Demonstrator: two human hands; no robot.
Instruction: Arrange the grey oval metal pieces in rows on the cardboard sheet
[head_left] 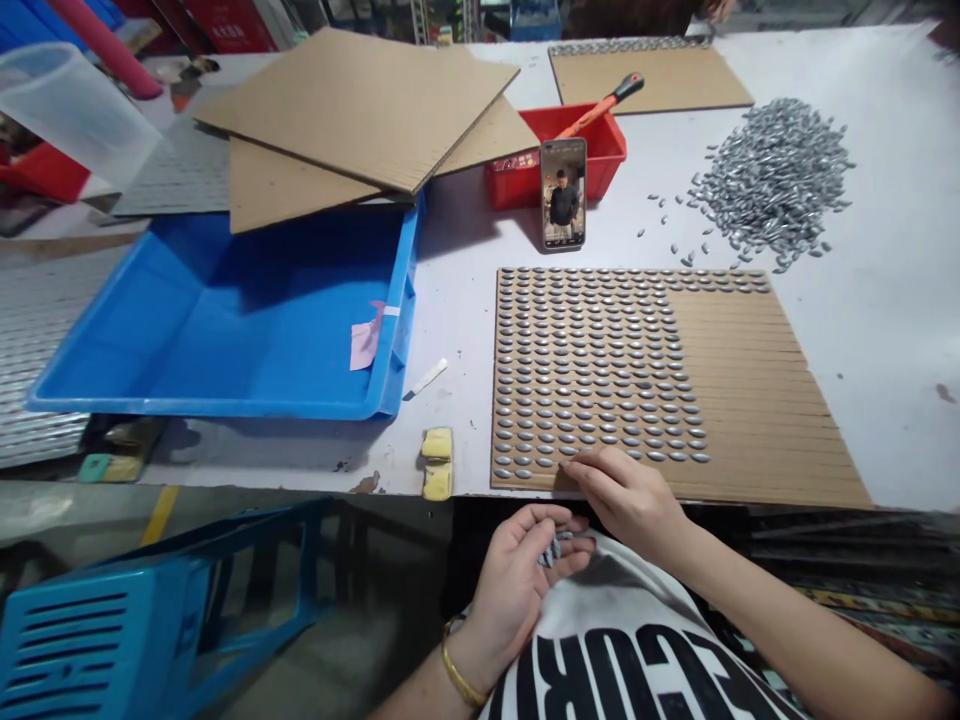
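My left hand [514, 575] is cupped, palm up, below the table edge. Several small grey spindle-shaped metal pieces [553, 550] lie in its fingers, with the thumb over them. My right hand [626, 495] reaches over the near edge of a ridged cardboard sheet [765, 400]. Its fingertips pinch one such piece [565, 465] down against the sheet's lowest row, right of two others. Neat rows of these pieces [585, 360] cover the sheet's left part, and the top rows stretch to its right side. Bare grooves show at the right.
A loose pile of the metal pieces [780, 180] lies at the back right. A phone [564, 195] leans on a red bin [517, 185]. Cardboard sheets [360, 110] rest across a blue tray [225, 400]. A yellow block [437, 465] sits near the table edge; a blue stool [82, 630] stands below.
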